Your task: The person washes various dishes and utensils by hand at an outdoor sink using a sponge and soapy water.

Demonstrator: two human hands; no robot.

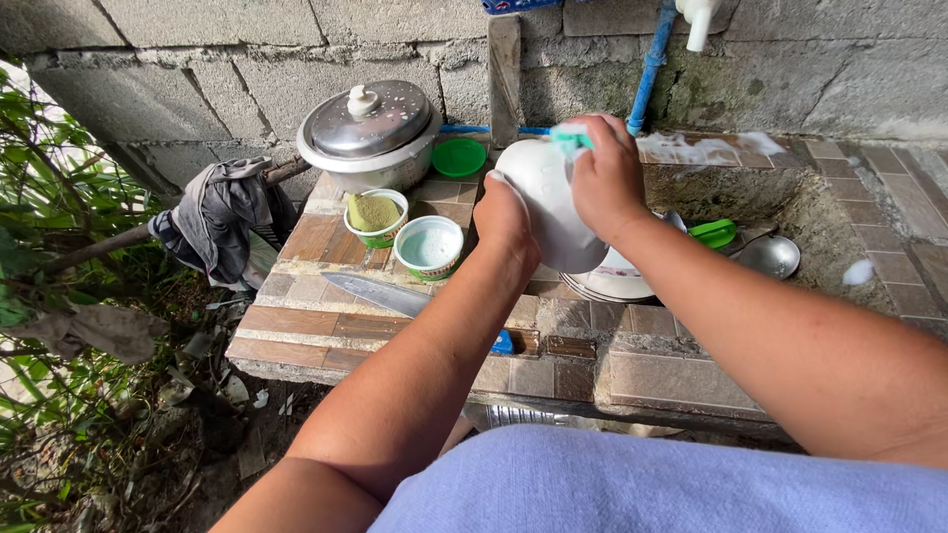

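Washing: a white bowl [548,202] is held tilted on its side above the sink [790,212], seemingly so that its surface can be reached and water can run off
Left hand [506,225]: closed on the bowl's near rim, by which the bowl is steadied
Right hand [604,178]: closed on a green sponge [571,139], which is pressed against the bowl's upper edge
Below the bowl: white plates [617,281] are stacked at the sink's edge, probably kept close for reach
Sink contents: a metal ladle [772,257] and a green utensil [713,233] are seen lying inside
Counter [316,321]: a large knife [380,293] is laid flat, well apart from the hands; 2 small tubs [429,247] are set near it, 1 with a green scrub pad [373,211]
Back corner: a lidded pot [369,133] is set against the wall, with a green lid [460,157] just beside it
Tap [699,20]: mounted on the wall above the sink
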